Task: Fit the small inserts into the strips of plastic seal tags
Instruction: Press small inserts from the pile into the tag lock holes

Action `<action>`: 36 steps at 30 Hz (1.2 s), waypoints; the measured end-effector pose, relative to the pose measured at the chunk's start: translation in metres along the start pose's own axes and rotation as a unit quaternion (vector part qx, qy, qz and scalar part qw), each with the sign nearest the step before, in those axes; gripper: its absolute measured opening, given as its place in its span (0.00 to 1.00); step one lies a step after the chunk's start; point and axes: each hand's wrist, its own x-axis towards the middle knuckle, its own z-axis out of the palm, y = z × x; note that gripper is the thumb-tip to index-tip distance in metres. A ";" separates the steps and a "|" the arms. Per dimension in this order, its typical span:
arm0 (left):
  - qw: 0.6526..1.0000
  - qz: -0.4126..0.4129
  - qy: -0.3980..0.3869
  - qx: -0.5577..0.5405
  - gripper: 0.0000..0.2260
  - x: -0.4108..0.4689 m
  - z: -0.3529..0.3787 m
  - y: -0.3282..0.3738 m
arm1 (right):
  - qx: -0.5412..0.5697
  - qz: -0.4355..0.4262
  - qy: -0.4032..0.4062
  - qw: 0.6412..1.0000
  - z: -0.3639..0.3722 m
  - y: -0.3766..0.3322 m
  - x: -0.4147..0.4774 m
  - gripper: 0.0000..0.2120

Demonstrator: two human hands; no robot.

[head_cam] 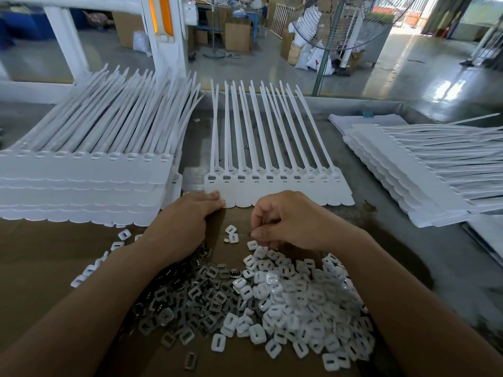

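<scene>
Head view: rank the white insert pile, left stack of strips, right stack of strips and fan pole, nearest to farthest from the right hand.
From the right hand:
1. White insert pile, just beneath it.
2. Left stack of strips and right stack of strips, either side: too close to call.
3. Fan pole, farthest back, right of centre.

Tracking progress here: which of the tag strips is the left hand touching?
The single middle strip; the left hand touches its near corner. The left stack and right stack lie untouched.
</scene>
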 end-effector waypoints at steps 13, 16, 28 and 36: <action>1.000 0.002 0.001 -0.001 0.25 -0.001 0.000 0.000 | 0.011 0.021 0.021 0.999 -0.009 0.006 -0.002 0.06; 1.000 0.002 -0.001 -0.003 0.24 -0.001 -0.001 0.000 | -0.017 0.024 0.074 0.997 -0.016 0.009 -0.003 0.07; 1.000 0.005 0.002 -0.006 0.24 -0.002 0.000 -0.001 | 0.016 0.083 0.354 0.931 -0.060 0.068 -0.001 0.03; 1.000 -0.001 -0.002 -0.005 0.24 -0.003 0.001 -0.002 | -0.008 0.097 0.383 0.919 -0.058 0.074 0.007 0.06</action>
